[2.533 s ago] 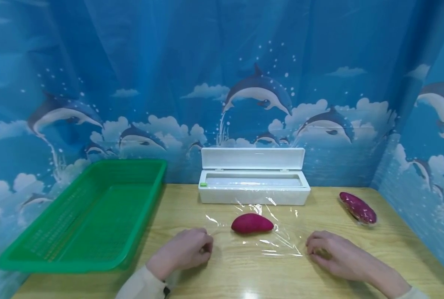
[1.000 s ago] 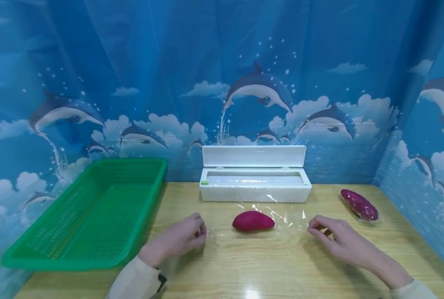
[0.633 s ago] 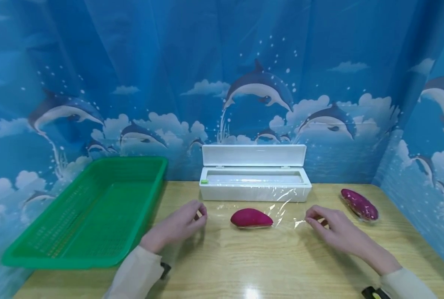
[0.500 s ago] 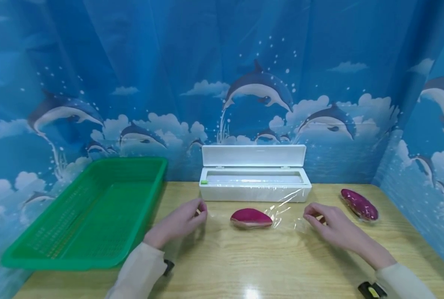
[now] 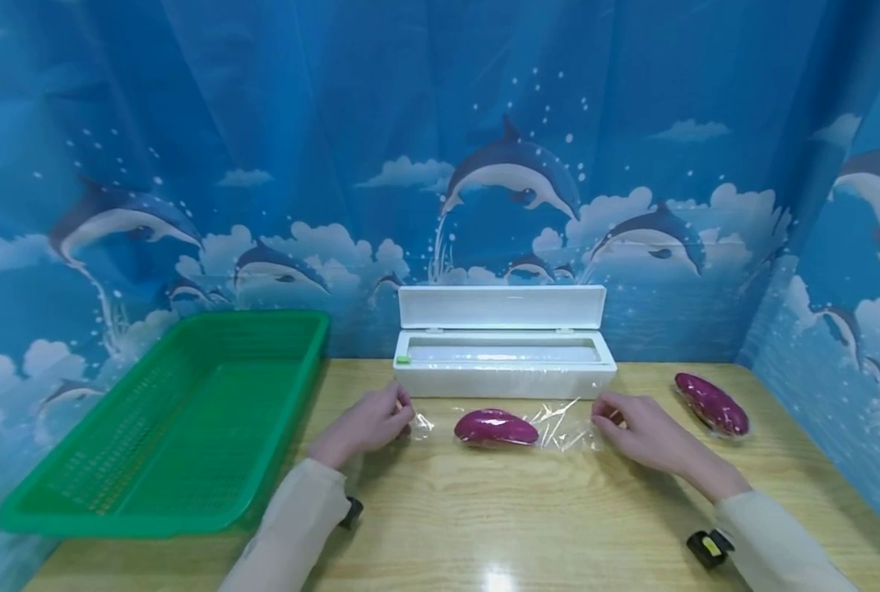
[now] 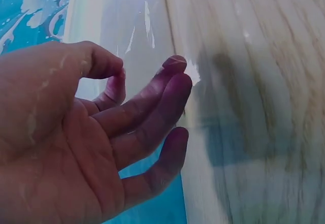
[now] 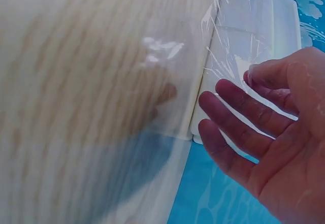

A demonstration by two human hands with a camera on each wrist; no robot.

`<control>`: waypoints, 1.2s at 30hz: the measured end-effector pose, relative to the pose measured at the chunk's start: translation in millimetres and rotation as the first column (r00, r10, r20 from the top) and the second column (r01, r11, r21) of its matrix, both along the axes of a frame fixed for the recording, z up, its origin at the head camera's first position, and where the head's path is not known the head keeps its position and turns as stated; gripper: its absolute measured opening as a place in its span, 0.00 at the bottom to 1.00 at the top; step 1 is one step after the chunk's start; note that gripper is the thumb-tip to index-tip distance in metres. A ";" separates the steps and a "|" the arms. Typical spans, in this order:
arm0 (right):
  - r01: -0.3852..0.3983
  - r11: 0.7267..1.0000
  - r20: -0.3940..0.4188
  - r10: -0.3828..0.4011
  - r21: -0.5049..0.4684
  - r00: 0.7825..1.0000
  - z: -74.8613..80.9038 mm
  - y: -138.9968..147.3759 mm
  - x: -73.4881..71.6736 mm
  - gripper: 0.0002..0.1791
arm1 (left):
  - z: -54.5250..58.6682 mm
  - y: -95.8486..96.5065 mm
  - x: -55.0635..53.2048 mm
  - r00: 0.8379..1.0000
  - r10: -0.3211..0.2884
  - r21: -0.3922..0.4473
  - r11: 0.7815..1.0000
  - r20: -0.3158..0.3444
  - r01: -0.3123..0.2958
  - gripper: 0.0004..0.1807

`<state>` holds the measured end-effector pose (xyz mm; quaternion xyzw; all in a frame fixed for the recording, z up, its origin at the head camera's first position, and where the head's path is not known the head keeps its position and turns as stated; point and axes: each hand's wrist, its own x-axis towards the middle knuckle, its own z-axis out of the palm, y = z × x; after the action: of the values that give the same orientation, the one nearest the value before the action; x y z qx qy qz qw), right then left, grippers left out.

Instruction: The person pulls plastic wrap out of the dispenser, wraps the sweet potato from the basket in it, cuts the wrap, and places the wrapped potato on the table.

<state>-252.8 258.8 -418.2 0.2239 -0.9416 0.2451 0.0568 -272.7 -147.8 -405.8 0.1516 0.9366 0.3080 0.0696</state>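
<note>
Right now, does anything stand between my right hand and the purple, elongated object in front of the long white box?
Only the clear, crinkled plastic film held by your right hand; it stretches left over that purple object. Nothing else visible stands between them.

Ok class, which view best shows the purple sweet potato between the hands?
The head view: the sweet potato shows at full length there, between the left hand and right hand. Each wrist view has only a purplish sliver at its top edge, probably the same item.
</note>
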 end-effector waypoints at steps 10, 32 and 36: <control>0.011 0.999 0.089 -0.014 0.035 0.996 -1.2 2.5 -6.7 0.02 | 25.4 19.1 15.6 0.977 -0.056 -0.108 0.994 -0.208 0.033 0.07; -0.038 0.997 -0.292 0.057 0.072 0.955 6.3 -41.0 22.2 0.12 | 3.9 77.2 21.7 0.898 -0.354 -0.370 0.896 -0.260 0.246 0.29; -0.075 0.988 -0.193 0.100 0.132 0.976 5.5 -59.6 13.6 0.22 | 1.5 80.7 14.2 0.904 -0.342 -0.355 0.903 -0.255 0.242 0.29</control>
<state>-239.2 199.2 -412.8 0.2918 -0.9337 0.1649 0.1256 -258.5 -67.1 -404.3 0.3255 0.9388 0.1125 -0.0097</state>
